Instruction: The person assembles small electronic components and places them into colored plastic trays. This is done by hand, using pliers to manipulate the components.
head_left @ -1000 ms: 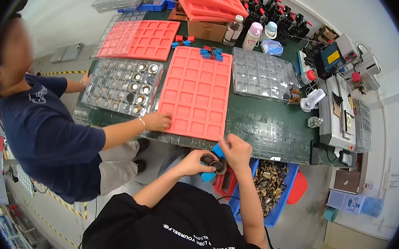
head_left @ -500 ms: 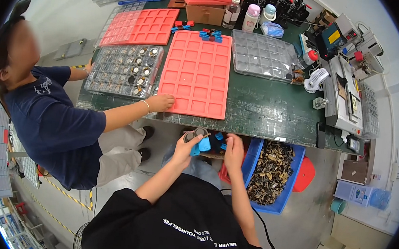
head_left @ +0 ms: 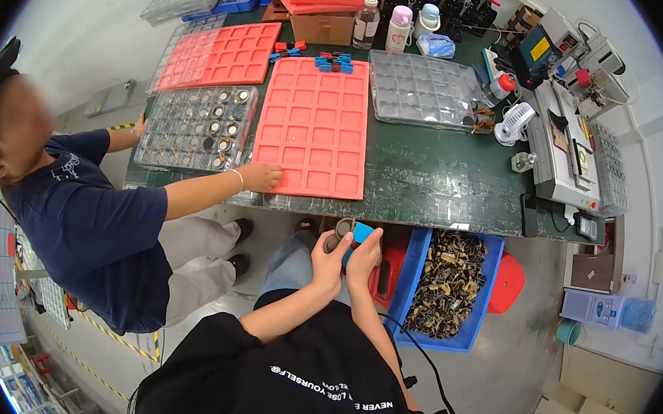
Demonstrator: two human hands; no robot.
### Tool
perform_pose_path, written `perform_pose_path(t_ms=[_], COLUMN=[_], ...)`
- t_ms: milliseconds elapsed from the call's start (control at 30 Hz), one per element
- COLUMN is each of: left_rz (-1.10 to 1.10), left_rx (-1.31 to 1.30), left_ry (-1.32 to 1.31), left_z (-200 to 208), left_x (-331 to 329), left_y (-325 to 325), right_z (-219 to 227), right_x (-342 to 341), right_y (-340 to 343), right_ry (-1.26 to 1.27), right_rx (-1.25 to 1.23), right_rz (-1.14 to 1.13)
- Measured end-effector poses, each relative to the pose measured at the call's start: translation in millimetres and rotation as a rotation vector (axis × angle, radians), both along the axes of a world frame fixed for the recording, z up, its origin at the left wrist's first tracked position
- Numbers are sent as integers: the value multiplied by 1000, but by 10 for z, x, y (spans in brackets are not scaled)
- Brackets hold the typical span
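My left hand [head_left: 327, 263] is closed around dark grey round pieces [head_left: 343, 228], ring-like in outline and too small to name surely. Against it, my right hand [head_left: 362, 259] pinches a bright blue plastic piece [head_left: 362, 232]. The two hands meet in front of my body, just off the near table edge, and their fingers partly cover what they hold. On the table beyond them lies a red-pink tray [head_left: 312, 130] of square pockets. A co-worker's hand [head_left: 261, 177] rests on its near left corner.
At left, a clear tray [head_left: 197, 126] holds several round parts. A blue bin [head_left: 411, 289] of small metal pieces stands right of my hands, beside a red stool [head_left: 508, 284]. Blue and red clips [head_left: 334, 62] sit at the tray's far edge. A black cable [head_left: 434, 363] runs past my right arm.
My right hand has come in to meet the left and now grips the blue piece. The left hand has moved slightly right. The whole view has shifted a little.
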State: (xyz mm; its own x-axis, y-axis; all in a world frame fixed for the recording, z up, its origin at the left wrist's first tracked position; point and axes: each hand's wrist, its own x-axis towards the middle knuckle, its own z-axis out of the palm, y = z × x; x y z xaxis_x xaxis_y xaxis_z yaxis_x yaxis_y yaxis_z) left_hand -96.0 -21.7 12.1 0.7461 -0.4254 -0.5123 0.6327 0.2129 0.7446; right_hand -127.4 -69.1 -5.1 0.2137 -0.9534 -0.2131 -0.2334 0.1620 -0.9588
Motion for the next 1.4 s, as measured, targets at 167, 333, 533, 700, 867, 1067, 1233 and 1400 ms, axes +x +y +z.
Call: perform_pose_path(t_ms=[167, 333, 533, 700, 867, 1067, 1233, 1400], left_rz=[-311, -269, -363, -337, -370, -432, -469, -460], left_rx=[251, 342, 392, 352, 380, 388, 361, 362], left_ry=[-568, -826, -879, -877, -842, -773, -754, -737], left_z=[-133, -364, -428, -494, -538, -599, -539, -565], left_x=[267, 291, 410, 605, 793, 960, 990, 1115], left_y=[69, 91, 129, 15, -102, -205, -302, -354], right_z=[-64, -242, -388, -430, -426, -474, -507, -588], right_x=[-57, -81, 3, 185, 380, 375, 374, 230], right_y=[-121, -110, -32, -102, -219, -329, -415, -462], right_ry=[27, 101, 153, 150, 183, 381, 457, 400], right_rx=[-69, -179, -133, -142, -65, -27, -136, -188], right_rz=[60, 70, -4, -26, -55, 30, -36, -191])
